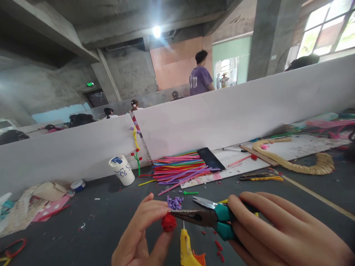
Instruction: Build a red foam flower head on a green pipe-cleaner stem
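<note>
My left hand (141, 231) pinches a small red fuzzy ball (169, 222) between thumb and fingers. In my right hand (280, 229) is a pair of needle-nose pliers (201, 217) with teal grips, its long jaws reaching to the top of the red ball. Whether the jaws grip part of the ball is too fine to tell. Just behind the pliers lies a second tool with pointed silver blades (205, 202). A yellow glue gun (186, 245) rests below the ball, nozzle upward. Small purple pieces (174, 202) are heaped beyond my left fingertips, and red scraps (218, 245) lie by the glue gun.
Colourful pipe cleaners (180, 168) are piled beside a dark phone-like slab (211, 159). A white cup (122, 170) stands left of them. Farther right are a yellow utility knife (266, 178) and a beige coiled strip (305, 168). Scissors (15, 249) lie at left. A white partition (222, 114) borders the table; people are beyond.
</note>
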The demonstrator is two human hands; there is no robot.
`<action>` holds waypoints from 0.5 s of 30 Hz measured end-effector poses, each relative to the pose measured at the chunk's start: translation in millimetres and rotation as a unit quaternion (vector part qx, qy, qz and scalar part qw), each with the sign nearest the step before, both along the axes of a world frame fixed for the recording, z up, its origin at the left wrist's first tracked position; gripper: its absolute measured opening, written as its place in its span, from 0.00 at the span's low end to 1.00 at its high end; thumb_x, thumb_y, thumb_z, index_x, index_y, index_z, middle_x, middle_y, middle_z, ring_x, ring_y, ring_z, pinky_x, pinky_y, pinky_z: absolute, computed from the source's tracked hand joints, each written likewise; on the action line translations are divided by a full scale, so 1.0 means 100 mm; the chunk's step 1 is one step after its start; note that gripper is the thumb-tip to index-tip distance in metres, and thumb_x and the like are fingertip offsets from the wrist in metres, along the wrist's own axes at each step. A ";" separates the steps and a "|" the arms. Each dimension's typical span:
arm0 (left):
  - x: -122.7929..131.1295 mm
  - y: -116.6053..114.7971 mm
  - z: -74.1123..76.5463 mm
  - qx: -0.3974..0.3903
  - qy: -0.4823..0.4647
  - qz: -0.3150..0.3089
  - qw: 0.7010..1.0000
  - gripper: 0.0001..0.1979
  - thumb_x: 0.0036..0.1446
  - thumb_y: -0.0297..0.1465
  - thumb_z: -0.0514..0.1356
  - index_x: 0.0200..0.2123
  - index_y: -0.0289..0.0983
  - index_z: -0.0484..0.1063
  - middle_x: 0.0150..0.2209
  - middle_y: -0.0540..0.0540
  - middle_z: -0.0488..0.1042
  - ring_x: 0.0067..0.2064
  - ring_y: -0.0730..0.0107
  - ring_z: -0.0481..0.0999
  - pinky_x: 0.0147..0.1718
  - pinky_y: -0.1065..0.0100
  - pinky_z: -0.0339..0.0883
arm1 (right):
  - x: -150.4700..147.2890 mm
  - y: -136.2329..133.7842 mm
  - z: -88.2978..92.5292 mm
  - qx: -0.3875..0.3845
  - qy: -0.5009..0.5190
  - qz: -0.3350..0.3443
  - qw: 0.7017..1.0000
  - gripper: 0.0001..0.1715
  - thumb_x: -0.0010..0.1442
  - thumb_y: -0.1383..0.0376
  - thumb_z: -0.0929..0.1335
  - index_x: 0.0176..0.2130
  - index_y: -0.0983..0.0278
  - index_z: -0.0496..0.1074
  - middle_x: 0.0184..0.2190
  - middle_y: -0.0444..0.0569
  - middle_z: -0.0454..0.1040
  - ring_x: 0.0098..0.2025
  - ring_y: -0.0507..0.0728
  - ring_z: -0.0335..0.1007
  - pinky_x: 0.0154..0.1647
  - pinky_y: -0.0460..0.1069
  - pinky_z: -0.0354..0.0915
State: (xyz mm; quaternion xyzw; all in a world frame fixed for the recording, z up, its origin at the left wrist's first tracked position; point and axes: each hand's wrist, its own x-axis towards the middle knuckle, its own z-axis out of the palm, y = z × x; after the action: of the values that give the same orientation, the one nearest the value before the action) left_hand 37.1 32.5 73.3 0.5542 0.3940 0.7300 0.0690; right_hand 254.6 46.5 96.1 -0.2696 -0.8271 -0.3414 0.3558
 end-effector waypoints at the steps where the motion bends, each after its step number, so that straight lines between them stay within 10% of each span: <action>1: 0.00 -0.01 0.00 -0.008 -0.003 -0.001 1.000 0.05 0.53 0.34 0.67 0.35 0.43 0.80 0.36 0.49 0.81 0.43 0.62 0.80 0.52 0.59 0.70 | -0.01 -0.01 0.01 0.006 -0.002 -0.010 1.000 0.19 0.58 0.78 0.59 0.31 0.64 0.75 0.33 0.51 0.76 0.34 0.60 0.72 0.36 0.56 0.69; 15: 0.01 -0.04 0.06 -0.046 -0.007 -0.020 0.999 0.08 0.50 0.37 0.69 0.35 0.46 0.81 0.37 0.52 0.82 0.47 0.68 0.78 0.54 0.72 0.66 | -0.05 0.01 0.05 0.002 -0.006 -0.028 1.000 0.20 0.59 0.78 0.58 0.30 0.64 0.74 0.33 0.50 0.77 0.31 0.58 0.71 0.31 0.55 0.70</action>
State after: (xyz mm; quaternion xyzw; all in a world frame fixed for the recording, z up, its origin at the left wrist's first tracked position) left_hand 38.2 28.4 79.6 0.5531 0.4152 0.7136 0.1118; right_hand 249.7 47.2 101.4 -0.2902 -0.8206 -0.3542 0.3419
